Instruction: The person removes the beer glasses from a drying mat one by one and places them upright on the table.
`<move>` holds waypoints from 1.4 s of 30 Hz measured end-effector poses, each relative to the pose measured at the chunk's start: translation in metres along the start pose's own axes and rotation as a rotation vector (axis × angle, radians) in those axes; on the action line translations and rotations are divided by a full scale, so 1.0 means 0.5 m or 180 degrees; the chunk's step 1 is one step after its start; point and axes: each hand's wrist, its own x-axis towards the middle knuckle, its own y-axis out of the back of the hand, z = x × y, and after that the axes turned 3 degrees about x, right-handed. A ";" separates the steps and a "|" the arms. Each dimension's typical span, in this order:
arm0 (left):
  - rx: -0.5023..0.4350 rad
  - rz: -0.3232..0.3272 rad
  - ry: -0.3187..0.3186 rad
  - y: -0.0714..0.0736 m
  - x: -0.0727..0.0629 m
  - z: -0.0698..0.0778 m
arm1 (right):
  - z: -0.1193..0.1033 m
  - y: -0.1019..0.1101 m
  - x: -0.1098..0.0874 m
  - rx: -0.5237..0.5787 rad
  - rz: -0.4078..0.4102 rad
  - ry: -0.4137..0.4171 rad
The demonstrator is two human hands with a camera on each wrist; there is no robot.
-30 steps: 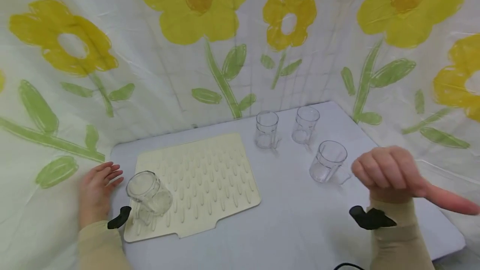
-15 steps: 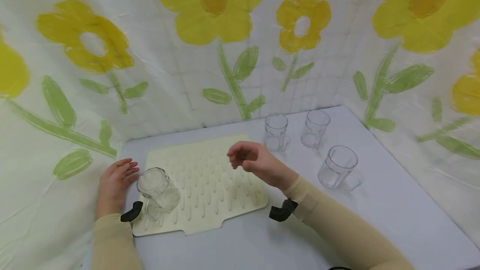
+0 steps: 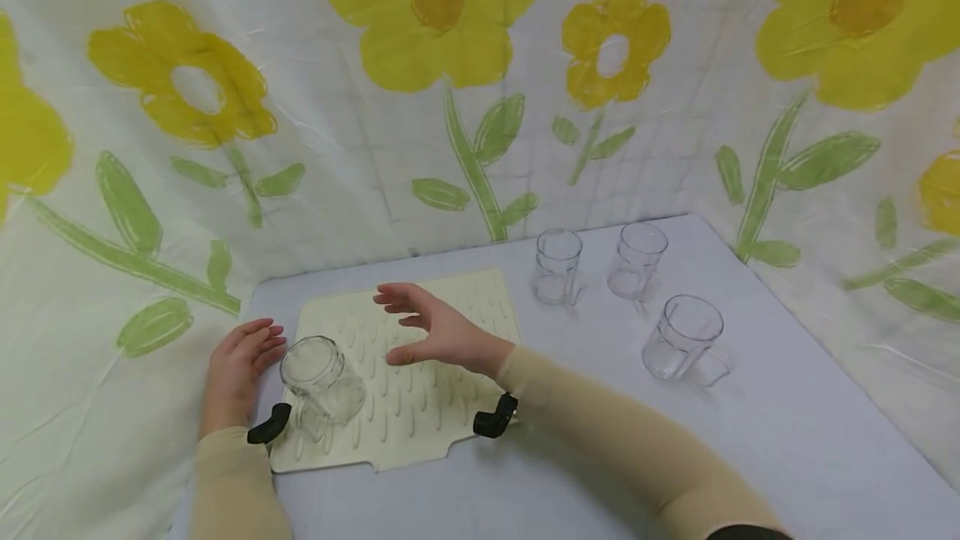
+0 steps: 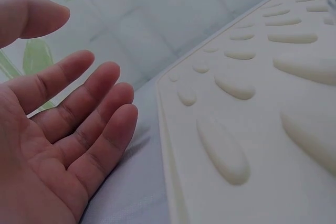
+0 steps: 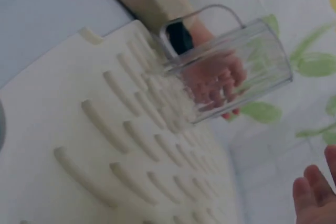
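Note:
A clear glass mug point(image 3: 324, 380) stands on the left part of a cream ridged drying mat point(image 3: 420, 432), apparently with its base up. Its handle point(image 3: 311, 419) faces the near side. My left hand point(image 3: 238, 373) lies just left of the mat, palm turned toward it, fingers loosely bent and holding nothing. Over the middle of the mat, my right hand point(image 3: 442, 332) reaches leftward with thumb and fingers spread apart, a short gap from the mug. Through the glass in the right wrist view, the left hand point(image 5: 212, 80) shows behind the mug point(image 5: 236, 72).
Several objects share the white table point(image 3: 585, 440). At its right side stand three more clear glass mugs: one at the back point(image 3: 557, 269), another beside it point(image 3: 636, 263), and a nearer one point(image 3: 682, 340). A flower-printed curtain point(image 3: 337, 190) hangs behind the table.
My right hand has swung from the table's right side leftward over the mat, its fingers opening out. The left hand stays beside the mat. The head view has shifted slightly.

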 end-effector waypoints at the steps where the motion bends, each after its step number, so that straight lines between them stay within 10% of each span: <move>1: 0.0012 0.0003 -0.0004 0.002 -0.003 0.000 | 0.007 -0.010 0.006 -0.0091 -0.0015 -0.0044; 13: 0.0121 0.0062 0.0139 0.016 -0.019 -0.009 | 0.073 -0.119 0.045 -0.0626 -0.0300 -0.0315; 42: 0.0201 0.0007 0.0097 0.006 0.009 0.000 | 0.125 -0.184 0.091 -0.1332 0.0089 -0.0577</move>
